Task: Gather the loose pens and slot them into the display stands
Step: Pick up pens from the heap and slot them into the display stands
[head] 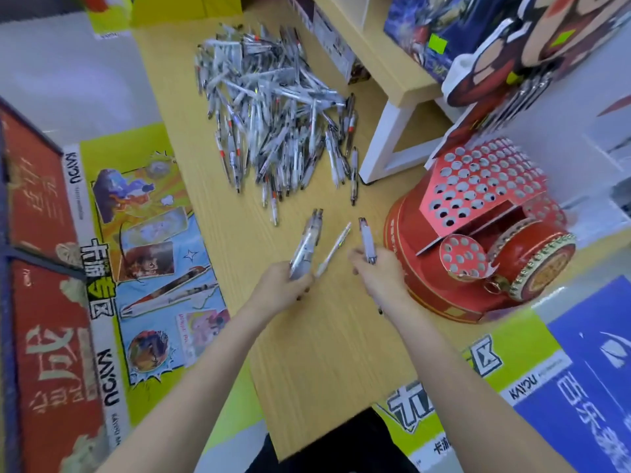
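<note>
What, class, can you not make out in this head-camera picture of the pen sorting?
- Exact number of pens in the left hand: its bundle overlaps and blurs.
- Print on the pen pile: too small.
- Far side of the red display stand: hidden by its own body.
- Pen in the right hand: lower end covered by fingers.
- Upper stand: cut by the frame edge.

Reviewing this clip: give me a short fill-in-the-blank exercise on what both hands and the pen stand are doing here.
1. The left hand grips a bundle of ____.
2. The red display stand sits on the ____ side of the wooden table.
3. The right hand holds a single ____.
4. The pile of loose pens lies ____ from the person than both hands.

Missing words: pens; right; pen; farther
</note>
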A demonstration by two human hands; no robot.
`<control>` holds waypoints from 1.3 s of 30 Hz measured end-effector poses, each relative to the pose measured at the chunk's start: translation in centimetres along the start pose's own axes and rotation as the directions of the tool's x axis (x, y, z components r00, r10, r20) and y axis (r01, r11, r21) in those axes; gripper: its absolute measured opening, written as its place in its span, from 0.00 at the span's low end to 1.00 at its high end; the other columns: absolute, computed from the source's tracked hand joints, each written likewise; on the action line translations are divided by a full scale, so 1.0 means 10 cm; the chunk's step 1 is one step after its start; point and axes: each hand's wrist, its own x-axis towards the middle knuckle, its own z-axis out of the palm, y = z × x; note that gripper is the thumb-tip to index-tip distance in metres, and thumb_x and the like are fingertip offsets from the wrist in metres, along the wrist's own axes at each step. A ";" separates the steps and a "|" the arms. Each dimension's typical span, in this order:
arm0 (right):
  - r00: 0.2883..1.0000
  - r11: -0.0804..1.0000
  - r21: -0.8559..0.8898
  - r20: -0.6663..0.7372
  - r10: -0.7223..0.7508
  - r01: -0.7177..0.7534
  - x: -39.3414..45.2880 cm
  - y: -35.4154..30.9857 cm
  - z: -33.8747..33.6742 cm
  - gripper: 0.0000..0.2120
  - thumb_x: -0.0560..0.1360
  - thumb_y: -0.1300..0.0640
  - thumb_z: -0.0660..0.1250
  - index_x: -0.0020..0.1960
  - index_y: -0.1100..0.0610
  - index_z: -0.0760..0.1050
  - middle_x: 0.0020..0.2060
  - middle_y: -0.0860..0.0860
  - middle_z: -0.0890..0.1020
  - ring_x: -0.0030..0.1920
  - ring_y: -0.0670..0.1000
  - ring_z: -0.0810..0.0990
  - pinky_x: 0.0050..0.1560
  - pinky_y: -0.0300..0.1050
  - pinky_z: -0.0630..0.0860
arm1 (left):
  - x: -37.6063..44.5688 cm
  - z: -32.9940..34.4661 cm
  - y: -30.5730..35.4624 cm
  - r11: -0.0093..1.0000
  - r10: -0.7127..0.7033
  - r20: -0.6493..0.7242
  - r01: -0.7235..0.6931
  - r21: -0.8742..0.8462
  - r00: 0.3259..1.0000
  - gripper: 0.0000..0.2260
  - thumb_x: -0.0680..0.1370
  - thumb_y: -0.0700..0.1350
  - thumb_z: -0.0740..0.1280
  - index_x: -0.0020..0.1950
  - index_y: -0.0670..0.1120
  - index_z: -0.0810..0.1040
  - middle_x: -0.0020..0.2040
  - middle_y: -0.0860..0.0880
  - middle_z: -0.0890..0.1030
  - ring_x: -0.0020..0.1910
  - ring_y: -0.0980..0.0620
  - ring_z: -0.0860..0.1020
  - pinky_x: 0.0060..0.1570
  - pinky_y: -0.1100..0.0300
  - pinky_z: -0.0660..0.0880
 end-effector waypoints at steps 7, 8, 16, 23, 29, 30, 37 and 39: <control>0.999 0.865 -0.502 0.036 0.017 0.004 0.37 -0.31 0.32 0.11 0.76 0.51 0.66 0.43 0.57 0.68 0.35 0.51 0.72 0.33 0.51 0.72 0.26 0.43 0.59 | -0.26 -0.29 -0.20 0.906 -0.060 0.021 0.063 -0.419 0.998 0.07 0.82 0.43 0.57 0.55 0.44 0.72 0.39 0.46 0.80 0.26 0.60 0.76 0.27 0.69 0.71; 0.997 0.871 -0.491 0.061 0.048 -0.011 0.40 -0.34 0.33 0.10 0.75 0.54 0.67 0.41 0.57 0.68 0.35 0.51 0.72 0.33 0.51 0.71 0.26 0.43 0.60 | -0.27 -0.31 -0.20 0.887 -0.068 0.019 0.069 -0.456 0.997 0.07 0.83 0.42 0.56 0.57 0.44 0.71 0.39 0.44 0.80 0.28 0.59 0.79 0.29 0.68 0.75; 0.926 0.940 0.339 0.360 -0.112 -0.018 -0.40 -0.53 -0.60 0.10 0.76 0.60 0.66 0.37 0.62 0.71 0.19 0.46 0.71 0.19 0.44 0.59 0.20 0.35 0.56 | -0.43 -0.24 0.22 0.863 0.072 0.139 0.008 -0.505 0.988 0.07 0.76 0.34 0.59 0.42 0.41 0.75 0.34 0.48 0.75 0.29 0.55 0.72 0.32 0.67 0.71; 0.949 0.859 0.502 0.214 -0.232 0.097 -0.70 -0.36 -1.64 0.13 0.65 0.53 0.71 0.35 0.60 0.70 0.25 0.54 0.70 0.19 0.45 0.59 0.19 0.35 0.57 | -0.71 0.36 1.11 0.879 0.257 0.285 -0.101 -0.465 0.924 0.07 0.79 0.45 0.61 0.45 0.45 0.77 0.26 0.56 0.63 0.25 0.57 0.56 0.24 0.67 0.52; 0.972 0.760 0.619 -0.028 -0.233 0.200 -0.66 -0.02 -2.45 0.12 0.63 0.55 0.73 0.37 0.59 0.71 0.24 0.53 0.74 0.18 0.44 0.60 0.20 0.33 0.55 | -0.78 1.11 1.74 0.919 0.349 0.277 -0.268 -0.291 0.895 0.04 0.74 0.44 0.70 0.41 0.44 0.79 0.23 0.55 0.62 0.24 0.56 0.58 0.23 0.67 0.55; 0.967 0.740 0.637 -0.033 -0.252 0.214 -0.64 0.06 -2.62 0.12 0.63 0.55 0.73 0.36 0.59 0.71 0.24 0.52 0.74 0.19 0.44 0.60 0.20 0.33 0.55 | -0.79 1.28 1.85 0.916 0.367 0.269 -0.297 -0.269 0.890 0.05 0.74 0.44 0.70 0.38 0.45 0.80 0.23 0.55 0.63 0.23 0.57 0.59 0.23 0.67 0.55; 0.960 0.632 0.735 -0.095 -0.263 0.246 -0.22 0.91 -4.24 0.08 0.73 0.58 0.68 0.36 0.55 0.72 0.26 0.52 0.74 0.18 0.43 0.60 0.18 0.32 0.57 | -0.60 2.78 2.82 0.919 0.390 0.206 -0.363 -0.156 0.898 0.14 0.72 0.44 0.72 0.31 0.45 0.70 0.21 0.55 0.63 0.19 0.58 0.59 0.20 0.68 0.55; 0.953 0.619 0.736 -0.124 -0.278 0.276 -0.11 1.19 -4.77 0.10 0.74 0.58 0.67 0.35 0.55 0.73 0.28 0.54 0.74 0.18 0.43 0.60 0.17 0.32 0.56 | -0.51 3.21 3.14 0.906 0.424 0.217 -0.413 -0.095 0.879 0.14 0.70 0.46 0.73 0.30 0.45 0.72 0.20 0.55 0.65 0.19 0.59 0.61 0.19 0.68 0.57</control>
